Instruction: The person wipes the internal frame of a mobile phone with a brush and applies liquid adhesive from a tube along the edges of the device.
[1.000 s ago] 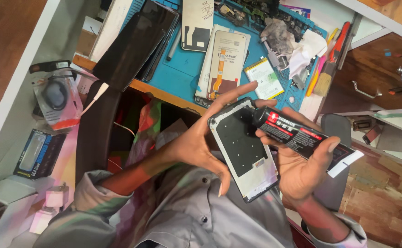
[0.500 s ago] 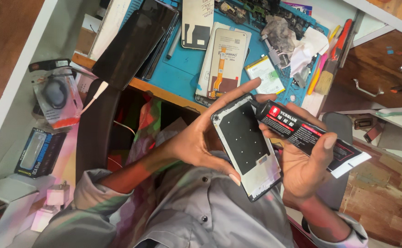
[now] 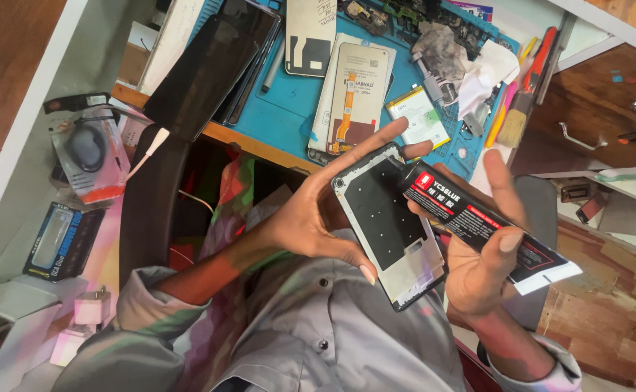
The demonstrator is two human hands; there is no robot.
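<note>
Phone frame showing black inner panel, pale silver rim. Glue tube showing black body, red label patch (white crimped end). Work mat appearing blue. Shirt appearing grey.

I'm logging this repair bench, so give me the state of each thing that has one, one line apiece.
phone frame: bare, back side up, held tilted in the left hand
glue tube: in the right hand, nozzle at the frame's top edge
dark phone: screen off, lying on the blue mat
battery: loose on the mat
brush: lying unused
</note>
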